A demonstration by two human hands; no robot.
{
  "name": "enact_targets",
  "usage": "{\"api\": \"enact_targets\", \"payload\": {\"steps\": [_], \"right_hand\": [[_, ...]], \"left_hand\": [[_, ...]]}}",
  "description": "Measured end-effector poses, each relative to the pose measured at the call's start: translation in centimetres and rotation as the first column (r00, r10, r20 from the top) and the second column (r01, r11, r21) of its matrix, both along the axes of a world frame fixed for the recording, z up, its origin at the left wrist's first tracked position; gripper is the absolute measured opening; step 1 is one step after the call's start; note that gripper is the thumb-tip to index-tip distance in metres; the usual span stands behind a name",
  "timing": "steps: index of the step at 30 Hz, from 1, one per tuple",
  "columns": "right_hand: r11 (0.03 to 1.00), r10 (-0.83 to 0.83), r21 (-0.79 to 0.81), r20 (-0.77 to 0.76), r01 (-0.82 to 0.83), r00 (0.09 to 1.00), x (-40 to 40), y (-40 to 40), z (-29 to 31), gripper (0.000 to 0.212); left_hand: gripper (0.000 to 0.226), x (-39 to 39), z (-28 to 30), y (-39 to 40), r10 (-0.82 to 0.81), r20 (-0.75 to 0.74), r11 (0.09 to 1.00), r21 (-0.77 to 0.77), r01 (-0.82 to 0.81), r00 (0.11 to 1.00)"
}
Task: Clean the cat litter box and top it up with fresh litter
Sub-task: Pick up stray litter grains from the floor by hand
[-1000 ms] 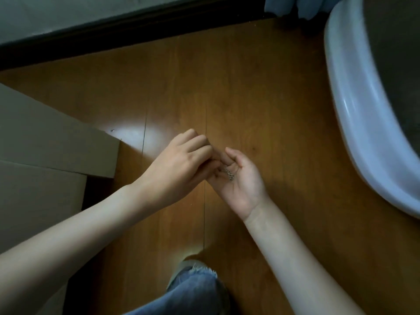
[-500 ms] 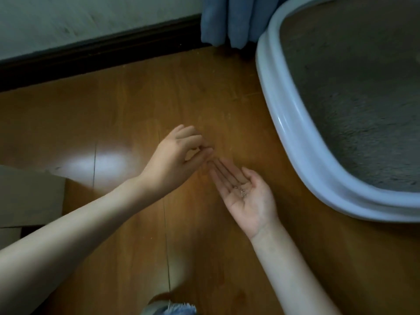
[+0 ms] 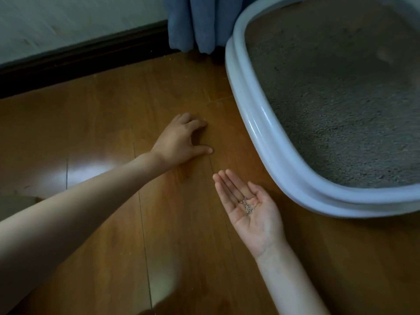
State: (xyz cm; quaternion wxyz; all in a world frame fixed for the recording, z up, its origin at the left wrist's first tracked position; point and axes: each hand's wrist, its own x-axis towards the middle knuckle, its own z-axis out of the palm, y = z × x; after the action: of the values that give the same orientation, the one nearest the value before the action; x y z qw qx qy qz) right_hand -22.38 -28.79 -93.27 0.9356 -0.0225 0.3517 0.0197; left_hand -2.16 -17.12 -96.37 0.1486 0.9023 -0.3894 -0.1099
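view: single head camera, wide-angle | position: above the floor (image 3: 113,133), close over the hands | facing: forward and steeply down | frame: left hand (image 3: 179,137) centre, right hand (image 3: 252,208) nearer, litter box (image 3: 256,123) at right edge, cut off, baseboard (image 3: 79,57) along top | overlap: none, one view only

Left hand (image 3: 181,137) in centre of frame, palm down on wooden floor (image 3: 102,137), fingers bent, fingertips and thumb touching boards. Right hand (image 3: 250,210) lower, right of centre, palm up, fingers straight and together, small heap of litter grains (image 3: 248,206) resting in palm. White litter box (image 3: 261,123) in upper right, on floor, filled with grey litter (image 3: 336,110). Blue curtain (image 3: 193,23) at top centre, touching box rim. Dark skirting board (image 3: 79,57) across upper left.
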Motion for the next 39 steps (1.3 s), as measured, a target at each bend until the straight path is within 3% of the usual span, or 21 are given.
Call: {"api": "enact_targets", "payload": {"steps": [10,13,18,20,22,24,27,29,32,39], "right_hand": [[1.000,-0.007,-0.010,-0.008,0.007,1.000,-0.5,-0.8,-0.2,0.042],[1.000,-0.015,-0.009,-0.020,0.015,1.000,-0.4,-0.9,-0.3,0.044],[1.000,0.005,-0.015,-0.017,-0.005,1.000,-0.1,-1.0,-0.5,0.045],[1.000,0.007,-0.028,-0.027,-0.008,1.000,0.3,-1.0,-0.8,0.045],[0.999,0.008,-0.035,-0.045,-0.010,0.999,0.8,-0.9,-1.0,0.045],[1.000,0.001,-0.024,-0.065,-0.002,0.998,1.3,-0.7,-1.3,0.047],[0.998,-0.001,0.060,-0.064,0.005,0.998,2.0,-0.5,-1.3,0.037],[0.997,0.029,0.076,-0.048,-0.026,0.998,2.7,-0.2,-1.2,0.039],[0.995,0.102,-0.005,-0.021,-0.102,0.995,3.4,0.3,-0.9,0.054],[0.995,0.095,-0.010,0.015,-0.095,0.995,4.5,1.6,1.9,0.046]], "left_hand": [[0.011,0.1,-0.5,-0.5,-0.049,0.128,0.990,-0.123,0.065,0.991],[0.014,-0.3,-0.7,-1.1,-0.089,0.234,0.992,-0.065,0.107,0.968],[0.038,-0.9,-0.2,-1.9,-0.154,0.246,0.976,0.189,0.108,0.957],[0.032,-2.1,1.0,-2.2,-0.069,0.260,0.997,0.035,0.062,0.963],[0.014,-4.5,3.1,-2.4,0.048,0.206,0.974,-0.228,0.000,0.977],[0.013,-7.4,5.0,-2.2,0.011,0.173,0.925,-0.377,0.055,0.985],[0.019,-10.1,5.5,-1.2,-0.218,0.178,0.934,-0.247,0.258,0.959],[0.021,-10.4,5.0,-0.2,-0.259,0.172,0.942,-0.171,0.288,0.950],[0.013,-10.0,5.3,1.0,-0.165,0.114,0.935,-0.299,0.192,0.980],[0.016,-9.8,9.1,2.4,0.130,0.072,0.940,-0.326,-0.100,0.989]]}}
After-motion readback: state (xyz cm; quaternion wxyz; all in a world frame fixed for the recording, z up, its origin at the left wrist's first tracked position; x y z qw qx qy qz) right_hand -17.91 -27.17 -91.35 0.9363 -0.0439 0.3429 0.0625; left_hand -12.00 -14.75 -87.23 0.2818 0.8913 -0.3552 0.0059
